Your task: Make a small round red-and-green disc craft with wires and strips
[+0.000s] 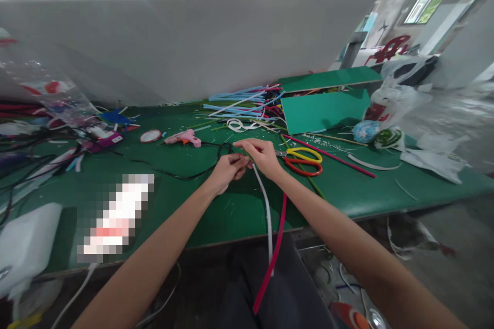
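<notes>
My left hand (228,172) and my right hand (262,157) meet above the table, fingers closed in a pinch. From between them a white chenille stem (267,205) hangs down over the table's front edge. A small green piece also shows at the fingertips, mostly hidden. A red chenille stem (278,241) droops beside the white one; its upper end disappears behind my right forearm, so whether I hold it is unclear. Just right of my right hand lie scissors (304,160) with yellow and orange handles, their blades partly covered by the hand.
On the green table (216,216) lie a pink glue gun (183,138), a black cable and a red stem (335,157). Bundled stems (239,105) sit by a green box (326,110). A white block (29,236) stands left, wrapped balls (388,137) right. A grey panel (185,51) rises behind.
</notes>
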{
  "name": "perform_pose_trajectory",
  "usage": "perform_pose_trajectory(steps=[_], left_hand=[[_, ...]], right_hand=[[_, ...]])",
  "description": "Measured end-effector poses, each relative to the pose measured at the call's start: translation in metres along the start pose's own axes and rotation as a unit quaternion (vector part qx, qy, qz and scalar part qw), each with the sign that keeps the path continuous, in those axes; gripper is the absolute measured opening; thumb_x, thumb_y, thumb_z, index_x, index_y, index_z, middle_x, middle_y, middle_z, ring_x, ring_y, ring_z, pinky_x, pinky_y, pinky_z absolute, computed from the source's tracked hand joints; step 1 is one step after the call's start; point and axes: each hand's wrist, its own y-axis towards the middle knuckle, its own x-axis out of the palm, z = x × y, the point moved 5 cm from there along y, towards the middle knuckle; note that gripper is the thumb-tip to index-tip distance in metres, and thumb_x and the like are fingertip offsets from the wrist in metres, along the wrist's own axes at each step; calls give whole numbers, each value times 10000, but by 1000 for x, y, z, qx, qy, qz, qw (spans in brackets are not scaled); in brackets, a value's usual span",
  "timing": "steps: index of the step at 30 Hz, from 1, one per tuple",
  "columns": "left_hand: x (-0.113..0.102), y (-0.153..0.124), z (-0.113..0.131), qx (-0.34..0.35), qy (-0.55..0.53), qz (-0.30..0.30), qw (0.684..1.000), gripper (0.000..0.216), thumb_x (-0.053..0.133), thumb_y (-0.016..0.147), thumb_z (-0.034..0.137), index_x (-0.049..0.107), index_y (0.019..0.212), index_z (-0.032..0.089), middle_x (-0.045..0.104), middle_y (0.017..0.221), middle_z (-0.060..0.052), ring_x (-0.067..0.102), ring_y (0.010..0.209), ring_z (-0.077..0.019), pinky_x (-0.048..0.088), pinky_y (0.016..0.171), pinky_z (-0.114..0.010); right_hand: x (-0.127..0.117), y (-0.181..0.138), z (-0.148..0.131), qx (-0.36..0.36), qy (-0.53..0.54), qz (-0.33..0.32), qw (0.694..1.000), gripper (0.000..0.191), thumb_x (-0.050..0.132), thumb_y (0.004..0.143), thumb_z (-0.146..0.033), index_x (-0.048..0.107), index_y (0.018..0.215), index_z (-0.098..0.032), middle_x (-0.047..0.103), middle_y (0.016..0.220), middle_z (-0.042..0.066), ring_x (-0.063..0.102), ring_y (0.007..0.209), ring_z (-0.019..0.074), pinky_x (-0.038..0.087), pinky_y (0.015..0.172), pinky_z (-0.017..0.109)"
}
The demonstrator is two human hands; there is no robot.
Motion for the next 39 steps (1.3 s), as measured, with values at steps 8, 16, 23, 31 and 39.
perform_pose_trajectory(steps=[8,16,23,31,39], left_hand=[[-8,5,3,20,43,50,998,325,670,724,444,628,676,125,376,458,45,282,407,-48,151,405,-215],[-8,3,-2,-4,81,66,994,305,674,711,428,622,652,133,396,462,44,297,404,-46,181,401,-205],[-13,5,2,46,98,98,989,267,655,730,402,636,696,138,424,473,39,346,429,-65,228,412,-206],[-19,7,4,100,159,122,975,256,625,759,401,597,682,159,450,493,41,384,449,-74,265,431,-208],[-20,7,2,95,161,120,975,250,613,771,396,578,682,165,451,508,40,392,453,-77,273,438,-215]], right_hand=[[-7,14,11,40,201,35,978,269,585,790,-443,745,852,-235,714,933,44,641,929,190,483,830,314],[1,7,14,57,41,-16,997,287,545,809,-420,749,860,-224,674,669,17,613,677,171,451,588,261],[-3,9,7,20,58,-4,998,311,508,846,-412,730,962,-228,705,851,10,627,831,168,471,713,262],[-2,11,3,-57,-41,-38,997,362,562,829,-382,631,1150,-230,606,1217,50,536,1131,197,395,971,332],[1,10,4,-89,-80,-56,991,315,513,869,-370,633,1126,-233,628,1116,59,563,1051,183,421,914,328]])
